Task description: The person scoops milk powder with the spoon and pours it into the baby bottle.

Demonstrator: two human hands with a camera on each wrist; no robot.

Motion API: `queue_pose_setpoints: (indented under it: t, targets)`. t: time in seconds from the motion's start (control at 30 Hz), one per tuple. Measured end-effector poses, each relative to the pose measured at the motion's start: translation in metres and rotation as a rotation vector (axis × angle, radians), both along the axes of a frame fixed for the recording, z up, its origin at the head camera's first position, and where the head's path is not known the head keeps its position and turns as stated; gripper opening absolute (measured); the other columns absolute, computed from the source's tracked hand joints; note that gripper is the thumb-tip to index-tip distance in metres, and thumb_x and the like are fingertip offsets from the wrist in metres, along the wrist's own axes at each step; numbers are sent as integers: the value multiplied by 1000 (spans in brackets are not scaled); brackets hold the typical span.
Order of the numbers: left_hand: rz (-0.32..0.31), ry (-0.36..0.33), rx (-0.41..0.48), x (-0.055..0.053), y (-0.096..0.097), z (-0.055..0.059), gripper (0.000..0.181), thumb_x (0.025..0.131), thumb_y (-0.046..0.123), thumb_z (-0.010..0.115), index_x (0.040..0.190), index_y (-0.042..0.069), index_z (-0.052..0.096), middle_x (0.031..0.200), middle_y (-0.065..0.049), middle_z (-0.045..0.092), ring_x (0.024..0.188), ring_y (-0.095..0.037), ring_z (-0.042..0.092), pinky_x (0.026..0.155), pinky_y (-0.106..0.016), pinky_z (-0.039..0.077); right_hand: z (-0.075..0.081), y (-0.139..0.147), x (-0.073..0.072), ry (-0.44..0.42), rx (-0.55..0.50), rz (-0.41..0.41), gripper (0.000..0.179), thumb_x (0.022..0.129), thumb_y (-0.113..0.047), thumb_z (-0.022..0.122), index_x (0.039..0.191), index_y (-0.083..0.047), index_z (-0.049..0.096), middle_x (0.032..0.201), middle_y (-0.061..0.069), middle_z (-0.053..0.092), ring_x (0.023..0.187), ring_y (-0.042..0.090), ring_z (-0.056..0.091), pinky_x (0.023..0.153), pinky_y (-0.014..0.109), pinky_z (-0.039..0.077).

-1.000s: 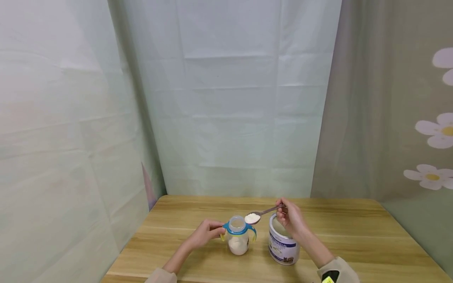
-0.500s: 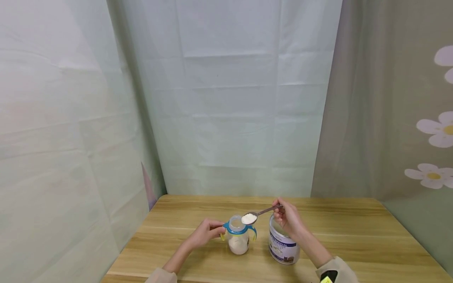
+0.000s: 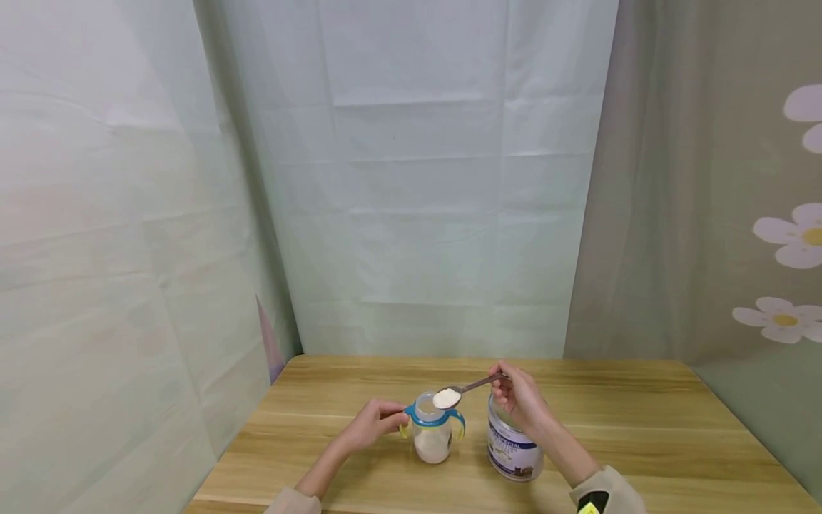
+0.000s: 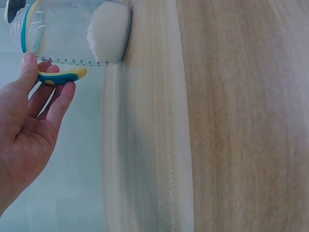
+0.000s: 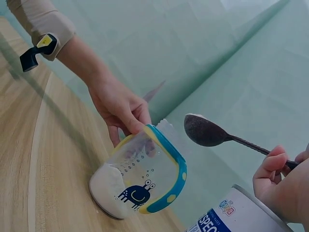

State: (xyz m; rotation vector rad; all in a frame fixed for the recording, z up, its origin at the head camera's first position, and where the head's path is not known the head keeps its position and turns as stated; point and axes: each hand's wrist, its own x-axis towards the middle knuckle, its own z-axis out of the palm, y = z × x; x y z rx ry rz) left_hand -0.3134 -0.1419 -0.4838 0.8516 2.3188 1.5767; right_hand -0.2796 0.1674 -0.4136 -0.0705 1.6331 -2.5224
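Observation:
A clear baby bottle (image 3: 432, 444) with blue and yellow handles stands upright and uncapped on the table, white powder in its lower part. My left hand (image 3: 374, 424) pinches the bottle's left handle (image 4: 63, 76) between thumb and fingers. In my right hand (image 3: 521, 397) is the handle of a dark metal spoon (image 5: 206, 130), heaped with white powder (image 3: 447, 398). The spoon's bowl overlaps the right side of the bottle's mouth in the head view. Below my right hand sits an open milk powder tin (image 3: 514, 453) with a white and blue label, its opening partly hidden by the hand.
The wooden table (image 3: 616, 428) extends to both sides, its back edge close to a pale hanging curtain (image 3: 424, 214). More curtain hangs along the left and right, the right one (image 3: 655, 214) printed with white flowers.
My right hand has moved a little to the left, bringing the loaded spoon from beside the bottle to its mouth. The left hand, bottle and tin have stayed in place.

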Motion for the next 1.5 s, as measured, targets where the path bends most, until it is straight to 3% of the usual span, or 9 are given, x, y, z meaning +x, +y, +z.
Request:
queue_pose_setpoints:
  t: [0.27,0.73,0.97,1.23,1.5]
  targets:
    - [13,-2,-10,0,1,-1,24,96,15,59,109,-2,70,98,-24,67,85,-6,59,80,-26,57,0,-1,0,-3,-20,18,34,106,-20,34,85,-9,59,68,-3,51,57,4,45,49,12,37]
    - [11,0,-10,-3,0,-3,27,96,18,59,112,-1,70,103,-27,67,87,-6,60,81,-24,57,-2,-7,-2,58,51,53,33,107,-27,34,91,-10,57,75,-1,49,63,5,44,53,15,37]
    - [-15,32,8,-2,-1,-4,27,97,16,58,112,-3,69,103,-29,67,87,-5,60,79,-24,57,-3,-8,-1,138,85,140,32,106,-33,36,95,-13,58,80,-1,47,68,6,44,57,15,38]
    - [-3,12,5,-1,0,-3,27,97,17,58,113,-2,69,106,-29,66,89,-6,61,80,-23,57,-4,-10,0,251,146,238,34,104,-37,41,105,-8,58,86,-1,48,73,7,46,62,15,41]
    - [-3,19,-2,-1,-1,-5,27,97,16,58,113,-3,68,106,-30,66,90,-7,62,80,-23,56,-6,-17,3,348,323,250,38,103,-41,43,108,-7,59,82,0,50,69,6,48,60,17,41]
